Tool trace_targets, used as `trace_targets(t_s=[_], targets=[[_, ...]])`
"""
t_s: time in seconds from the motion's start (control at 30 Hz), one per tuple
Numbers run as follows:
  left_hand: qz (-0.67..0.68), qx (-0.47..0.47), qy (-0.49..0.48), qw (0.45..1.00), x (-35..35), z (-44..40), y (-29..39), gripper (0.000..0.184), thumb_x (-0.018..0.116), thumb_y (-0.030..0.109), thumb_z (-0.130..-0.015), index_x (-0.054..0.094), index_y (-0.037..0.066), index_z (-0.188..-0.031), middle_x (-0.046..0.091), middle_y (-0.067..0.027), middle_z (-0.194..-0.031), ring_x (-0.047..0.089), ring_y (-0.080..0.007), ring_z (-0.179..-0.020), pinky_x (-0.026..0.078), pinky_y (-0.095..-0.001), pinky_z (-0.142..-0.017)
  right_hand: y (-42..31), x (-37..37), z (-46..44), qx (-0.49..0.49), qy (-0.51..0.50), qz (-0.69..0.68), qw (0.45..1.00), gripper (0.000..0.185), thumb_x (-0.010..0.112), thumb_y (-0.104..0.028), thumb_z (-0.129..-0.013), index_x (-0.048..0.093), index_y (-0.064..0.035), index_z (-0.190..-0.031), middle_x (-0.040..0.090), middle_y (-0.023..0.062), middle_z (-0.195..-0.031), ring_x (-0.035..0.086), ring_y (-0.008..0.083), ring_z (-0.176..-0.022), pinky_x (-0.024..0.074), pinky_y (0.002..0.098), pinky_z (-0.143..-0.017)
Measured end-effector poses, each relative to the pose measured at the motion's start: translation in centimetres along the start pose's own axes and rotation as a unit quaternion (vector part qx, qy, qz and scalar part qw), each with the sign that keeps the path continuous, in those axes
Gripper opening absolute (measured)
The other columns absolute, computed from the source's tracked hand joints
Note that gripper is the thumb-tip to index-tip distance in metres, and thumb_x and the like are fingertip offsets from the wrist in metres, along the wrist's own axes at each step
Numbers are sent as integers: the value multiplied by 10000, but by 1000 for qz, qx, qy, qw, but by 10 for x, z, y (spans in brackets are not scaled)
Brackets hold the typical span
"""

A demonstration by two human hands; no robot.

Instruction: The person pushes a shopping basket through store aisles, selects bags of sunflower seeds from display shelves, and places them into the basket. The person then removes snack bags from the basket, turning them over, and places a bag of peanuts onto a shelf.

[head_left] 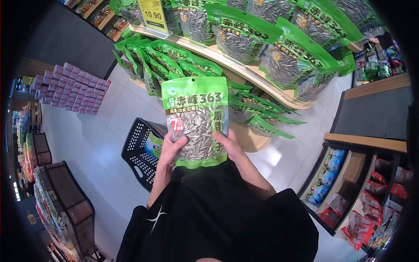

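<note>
A green and clear bag of sunflower seeds (198, 122) is held upright in front of my body, its printed face toward the camera. My left hand (173, 149) grips its lower left side, thumb on the front. On the lower right side my right hand (228, 144) holds it the same way. The fingers behind the bag are hidden. Just left of my hands, a black perforated basket (136, 144) has a green and blue package (153, 145) inside.
Matching green bags (244, 35) fill a curved wooden shelf (218, 56) ahead, with a yellow price sign (152, 15). Stacked pink cans (76, 87) stand at left. Snack bins (349, 187) are at right, a black-framed rack (72, 205) at lower left.
</note>
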State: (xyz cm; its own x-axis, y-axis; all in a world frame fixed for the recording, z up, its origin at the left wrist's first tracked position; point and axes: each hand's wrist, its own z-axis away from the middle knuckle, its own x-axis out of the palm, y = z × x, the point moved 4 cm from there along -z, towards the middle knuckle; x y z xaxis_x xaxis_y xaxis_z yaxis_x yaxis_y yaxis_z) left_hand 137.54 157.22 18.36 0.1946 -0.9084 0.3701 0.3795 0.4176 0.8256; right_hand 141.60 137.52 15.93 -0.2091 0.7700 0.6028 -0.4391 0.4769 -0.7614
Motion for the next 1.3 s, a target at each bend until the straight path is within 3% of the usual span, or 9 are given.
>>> trace_targets(t_s=[0.13,0.4,0.6,0.97,1.3], targets=[[23,6,-11,1000,-4,6,-6,626,793,169,-770,508,0,-1301,646,-67,-1152,623,-143,-1000,487,-301,-907,-10,6,3,24,-41,-2,999,460,707,-219,-869,545,1,-1239,625,63,-1138,580,139,-1011,460,301,-896],[42,-9,-51,998,-5,10,0,681,838,206,-723,512,-21,-1276,648,-88,-1154,642,-179,-1008,514,-318,-898,-4,13,5,-6,-10,19,1000,423,709,-198,-863,566,3,-1207,637,54,-1105,586,125,-987,473,291,-864],[50,-10,-35,998,-8,14,-4,622,805,190,-757,517,-20,-1267,654,-99,-1139,654,-188,-991,527,-333,-889,0,16,8,27,-13,-4,1000,426,715,-210,-864,572,3,-1203,639,56,-1108,587,125,-980,469,288,-868],[42,-27,-74,996,9,2,-4,540,766,129,-782,543,-17,-1252,655,-93,-1144,632,-176,-1014,491,-323,-917,-15,3,15,-8,-12,3,1000,474,727,-226,-847,559,8,-1224,624,68,-1152,577,145,-1024,455,309,-919],[51,-13,-67,996,7,-9,-3,635,792,173,-764,498,-31,-1289,636,-120,-1179,636,-215,-1039,504,-359,-926,-22,3,3,-16,-36,3,999,406,667,-143,-873,551,14,-1229,629,75,-1154,582,137,-1030,449,297,-919]])
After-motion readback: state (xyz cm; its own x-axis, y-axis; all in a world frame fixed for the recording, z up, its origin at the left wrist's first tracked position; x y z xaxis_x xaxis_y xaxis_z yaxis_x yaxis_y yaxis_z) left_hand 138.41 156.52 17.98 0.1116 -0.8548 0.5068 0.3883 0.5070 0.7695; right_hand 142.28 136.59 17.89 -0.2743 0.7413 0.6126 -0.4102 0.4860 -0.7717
